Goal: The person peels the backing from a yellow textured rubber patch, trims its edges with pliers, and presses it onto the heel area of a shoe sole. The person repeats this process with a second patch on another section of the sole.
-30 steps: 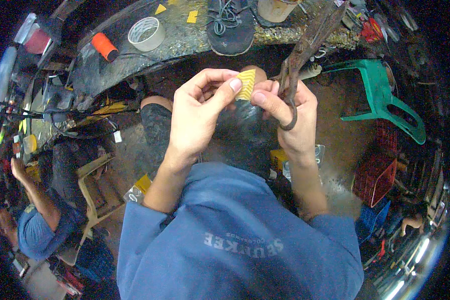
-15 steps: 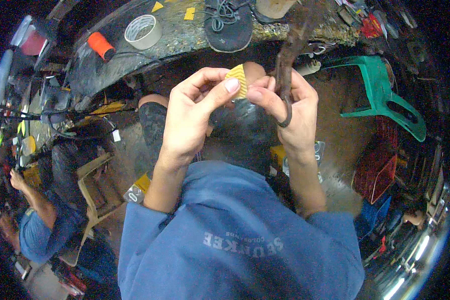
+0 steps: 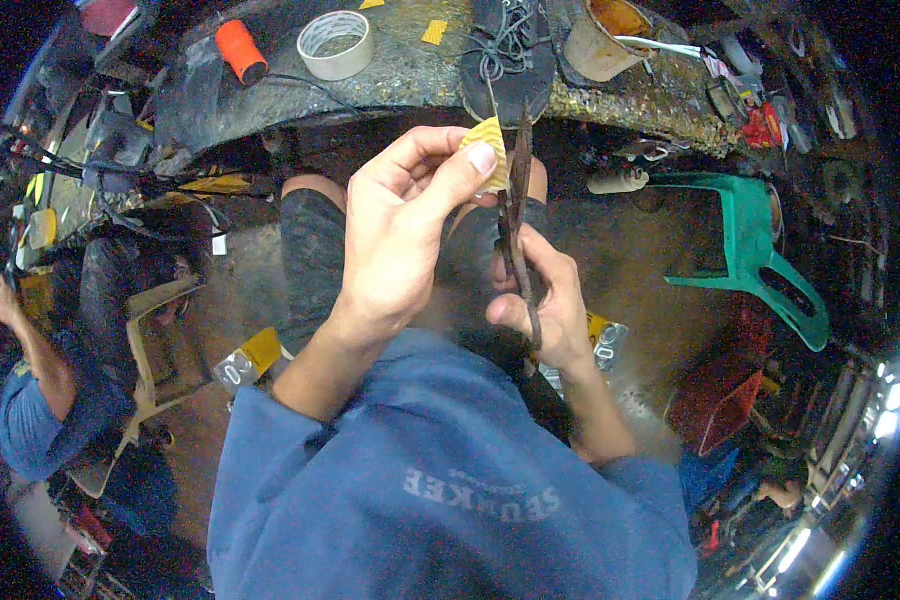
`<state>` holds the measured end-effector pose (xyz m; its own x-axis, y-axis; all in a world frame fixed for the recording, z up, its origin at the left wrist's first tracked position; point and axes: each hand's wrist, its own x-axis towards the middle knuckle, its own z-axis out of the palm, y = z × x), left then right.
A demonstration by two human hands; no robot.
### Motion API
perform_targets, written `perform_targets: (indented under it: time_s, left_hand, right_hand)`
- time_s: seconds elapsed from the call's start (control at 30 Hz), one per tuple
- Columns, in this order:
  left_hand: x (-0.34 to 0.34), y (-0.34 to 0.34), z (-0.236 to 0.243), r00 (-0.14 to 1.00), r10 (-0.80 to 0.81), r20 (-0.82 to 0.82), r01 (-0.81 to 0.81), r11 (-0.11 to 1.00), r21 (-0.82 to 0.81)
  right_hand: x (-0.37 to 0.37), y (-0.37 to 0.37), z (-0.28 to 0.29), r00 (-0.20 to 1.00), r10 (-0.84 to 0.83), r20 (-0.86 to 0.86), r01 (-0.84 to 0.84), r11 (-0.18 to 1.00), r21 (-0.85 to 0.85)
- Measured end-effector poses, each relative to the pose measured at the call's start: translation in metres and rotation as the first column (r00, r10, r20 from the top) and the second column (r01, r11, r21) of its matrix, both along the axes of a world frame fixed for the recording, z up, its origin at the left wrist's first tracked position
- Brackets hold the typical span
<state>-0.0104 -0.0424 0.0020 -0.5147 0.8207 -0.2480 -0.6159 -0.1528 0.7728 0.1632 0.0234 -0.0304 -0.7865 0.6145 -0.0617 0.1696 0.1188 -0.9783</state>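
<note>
My left hand (image 3: pixel 395 225) pinches a small yellow ribbed piece (image 3: pixel 493 133) between thumb and fingers, its pointed corner up. In my right hand (image 3: pixel 560 305) is a pair of dark, worn scissors (image 3: pixel 517 200), my fingers in and around the handles. The blades point away from me and are apart, right beside the piece's right edge; I cannot tell whether they touch it. Beyond my hands a dark lace-up shoe (image 3: pixel 505 65) rests on the bench (image 3: pixel 280 108).
On the bench are an orange thread spool (image 3: pixel 240 52), a tape roll (image 3: pixel 348 66), a yellow scrap (image 3: pixel 434 32) and a stained bucket (image 3: pixel 590 50). A green plastic chair (image 3: pixel 748 230) stands at right, a red crate (image 3: pixel 715 405) below it. Another person (image 3: pixel 35 410) sits at far left.
The scissors have swung from lying back over my right hand to pointing forward, blades apart, beside the yellow piece. My right hand has dropped nearer to me; my left still holds the piece.
</note>
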Motion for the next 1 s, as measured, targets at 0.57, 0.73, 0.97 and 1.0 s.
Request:
perform_targets:
  time_s: [0.57, 0.73, 0.97, 1.0]
  left_hand:
    - [-0.001, -0.004, -0.005, 0.995, -0.019, -0.096, 0.017, 1.0, -0.02]
    - [-0.001, -0.002, -0.005, 0.992, -0.018, -0.129, 0.014, 0.999, -0.031]
    - [0.0, -0.003, 0.001, 0.989, -0.038, -0.146, 0.03, 0.998, -0.059]
    - [0.001, -0.002, 0.002, 0.989, -0.036, -0.143, 0.028, 0.998, -0.059]
  right_hand:
    - [-0.004, -0.005, 0.004, 0.998, -0.037, 0.047, 0.033, 0.996, 0.087]
    - [-0.004, -0.007, -0.001, 0.996, -0.066, 0.058, 0.06, 0.994, 0.093]
    - [-0.003, -0.012, 0.002, 0.994, -0.105, 0.01, 0.104, 0.991, 0.086]
    - [-0.002, -0.012, 0.002, 0.994, -0.109, 0.024, 0.106, 0.988, 0.109]
